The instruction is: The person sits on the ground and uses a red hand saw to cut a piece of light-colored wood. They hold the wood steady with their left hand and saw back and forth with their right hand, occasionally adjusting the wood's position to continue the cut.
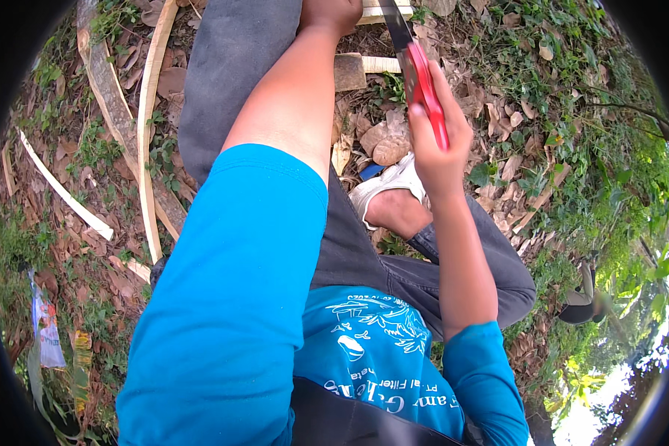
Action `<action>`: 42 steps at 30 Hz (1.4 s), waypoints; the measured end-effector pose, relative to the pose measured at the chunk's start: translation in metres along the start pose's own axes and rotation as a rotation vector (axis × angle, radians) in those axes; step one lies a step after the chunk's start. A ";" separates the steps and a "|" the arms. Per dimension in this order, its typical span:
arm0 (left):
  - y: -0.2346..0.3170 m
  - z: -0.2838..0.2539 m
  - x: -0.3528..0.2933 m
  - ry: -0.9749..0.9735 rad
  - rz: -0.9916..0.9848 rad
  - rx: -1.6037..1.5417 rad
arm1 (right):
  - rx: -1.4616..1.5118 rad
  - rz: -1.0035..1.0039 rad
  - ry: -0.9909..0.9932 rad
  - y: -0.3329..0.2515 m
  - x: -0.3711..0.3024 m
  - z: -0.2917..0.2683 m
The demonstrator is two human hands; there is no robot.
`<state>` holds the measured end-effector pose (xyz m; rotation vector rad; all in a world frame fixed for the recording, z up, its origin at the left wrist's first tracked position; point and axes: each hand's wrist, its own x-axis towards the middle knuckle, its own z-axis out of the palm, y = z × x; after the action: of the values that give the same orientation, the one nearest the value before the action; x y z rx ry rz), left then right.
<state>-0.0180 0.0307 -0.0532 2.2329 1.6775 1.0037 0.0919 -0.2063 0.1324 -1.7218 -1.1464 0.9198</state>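
My right hand is wrapped around the red handle of a hand saw. Its dark blade runs up past the top edge of the view and lies at the end of a pale strip of wood. Close beside that strip, to its left, is my left hand, cut off by the upper edge. Its fingers are hidden, so its grip on the wood does not show. Just below the strip, a short brown block lies with a second pale piece of wood beside it.
Long curved wooden strips and a rough branch lie on the leafy ground at left, near a thinner white strip. My bent legs and a white shoe are close under the saw. Green plants grow at right.
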 end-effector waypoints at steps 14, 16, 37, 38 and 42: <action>0.005 -0.003 0.001 -0.036 -0.059 0.013 | -0.020 0.158 0.013 -0.019 -0.137 -0.050; 0.010 -0.003 0.005 -0.038 -0.072 0.007 | -0.009 0.155 0.029 -0.026 -0.139 -0.061; -0.001 0.003 0.006 -0.010 -0.040 -0.010 | 0.115 0.006 0.018 0.016 -0.017 -0.005; 0.002 0.002 0.005 0.012 -0.033 -0.031 | 0.095 -0.053 0.030 0.021 0.017 0.012; 0.018 -0.005 0.017 -0.164 -0.142 0.025 | 0.281 -0.118 0.049 0.035 0.112 0.047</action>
<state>-0.0044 0.0382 -0.0331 2.1122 1.7554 0.7490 0.0960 -0.0963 0.0700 -1.4283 -1.0217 0.9134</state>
